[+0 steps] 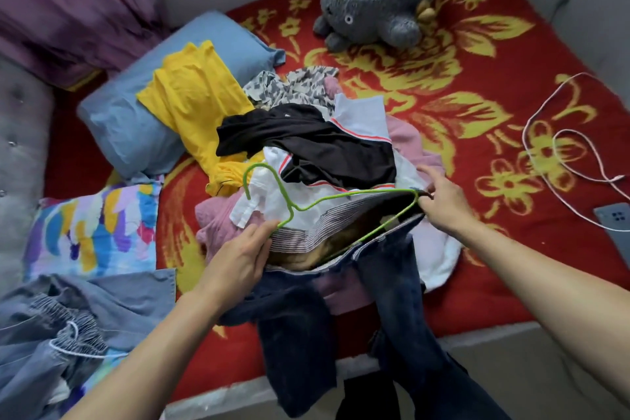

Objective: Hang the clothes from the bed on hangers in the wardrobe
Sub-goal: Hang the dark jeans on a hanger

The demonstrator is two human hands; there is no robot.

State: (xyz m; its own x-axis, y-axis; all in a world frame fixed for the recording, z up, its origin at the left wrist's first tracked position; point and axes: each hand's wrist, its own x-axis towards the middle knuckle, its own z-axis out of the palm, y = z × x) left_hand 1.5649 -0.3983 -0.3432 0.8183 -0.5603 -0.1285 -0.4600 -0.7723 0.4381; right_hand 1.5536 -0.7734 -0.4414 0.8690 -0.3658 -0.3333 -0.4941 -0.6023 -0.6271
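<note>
evidently the left hand (243,251) and right hand (441,203), well apart, each pinched the dark trousers (296,334) at the waistband, stretching it round the green hanger (358,194). the legs hung off the bed (477,133) toward six o'clock, and the clothes pile (306,140) lay at twelve.
</note>
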